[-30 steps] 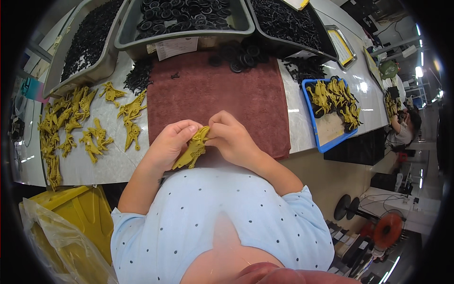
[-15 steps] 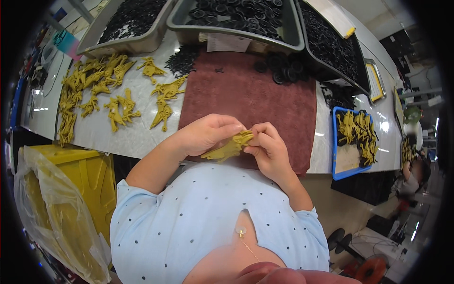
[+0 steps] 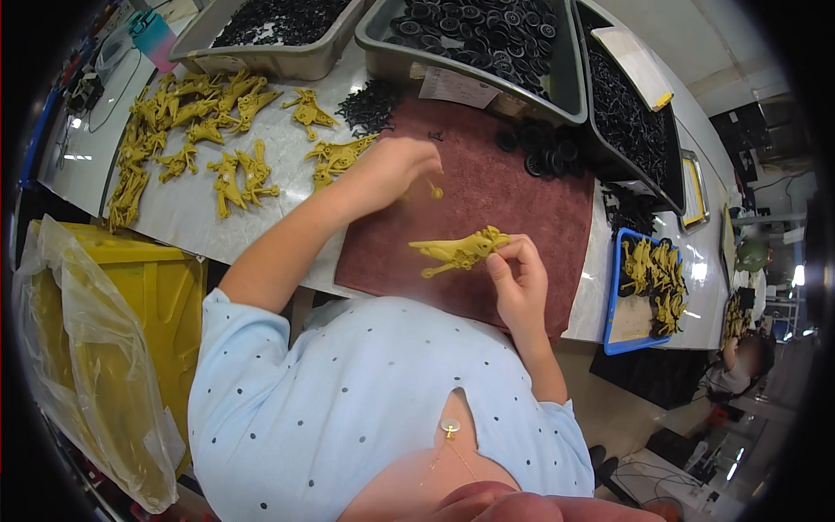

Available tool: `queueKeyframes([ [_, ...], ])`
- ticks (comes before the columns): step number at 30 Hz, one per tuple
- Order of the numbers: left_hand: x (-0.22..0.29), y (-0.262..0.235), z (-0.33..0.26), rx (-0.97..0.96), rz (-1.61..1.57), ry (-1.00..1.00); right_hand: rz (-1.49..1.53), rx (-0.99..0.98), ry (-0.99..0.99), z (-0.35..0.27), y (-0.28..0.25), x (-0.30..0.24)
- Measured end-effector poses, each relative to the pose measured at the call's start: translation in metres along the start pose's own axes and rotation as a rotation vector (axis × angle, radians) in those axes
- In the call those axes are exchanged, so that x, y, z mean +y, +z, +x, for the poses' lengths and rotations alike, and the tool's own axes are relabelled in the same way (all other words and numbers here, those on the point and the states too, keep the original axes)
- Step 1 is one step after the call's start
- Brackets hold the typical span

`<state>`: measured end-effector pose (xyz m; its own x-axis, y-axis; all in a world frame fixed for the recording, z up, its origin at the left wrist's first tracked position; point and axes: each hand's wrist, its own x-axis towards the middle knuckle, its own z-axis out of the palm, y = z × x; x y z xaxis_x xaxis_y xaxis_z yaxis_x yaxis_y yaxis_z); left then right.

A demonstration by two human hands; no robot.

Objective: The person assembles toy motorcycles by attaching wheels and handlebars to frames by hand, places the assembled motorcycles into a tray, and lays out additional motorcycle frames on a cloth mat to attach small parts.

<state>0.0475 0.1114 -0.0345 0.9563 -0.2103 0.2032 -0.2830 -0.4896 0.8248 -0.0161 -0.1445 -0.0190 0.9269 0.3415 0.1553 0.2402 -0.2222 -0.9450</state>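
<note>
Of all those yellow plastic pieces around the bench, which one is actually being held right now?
The yellow piece over the maroon mat, pinched at its right end by the right hand. The others lie loose on the white benchtop or in the blue tray.

Bright overhead light glares off the white tabletop (image 3: 183, 209) at upper left; edges bend and darken, far right blurs.

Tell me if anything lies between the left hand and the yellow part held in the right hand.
Nothing visible does. Only bare maroon mat lies between the left hand and the yellow part pinched by the right hand.
</note>
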Motion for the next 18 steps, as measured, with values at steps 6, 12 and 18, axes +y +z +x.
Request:
queueKeyframes([
  [6,-0.018,0.012,0.028,-0.15,0.333,0.128,-0.046,-0.05,0.119,0.002,0.011,0.001],
  [12,-0.011,-0.003,0.004,0.017,0.587,0.212,-0.191,-0.067,0.192,-0.001,0.007,0.011],
  [18,-0.012,-0.008,-0.025,0.006,0.726,0.15,-0.411,0.483,0.214,0.003,-0.083,0.047],
])
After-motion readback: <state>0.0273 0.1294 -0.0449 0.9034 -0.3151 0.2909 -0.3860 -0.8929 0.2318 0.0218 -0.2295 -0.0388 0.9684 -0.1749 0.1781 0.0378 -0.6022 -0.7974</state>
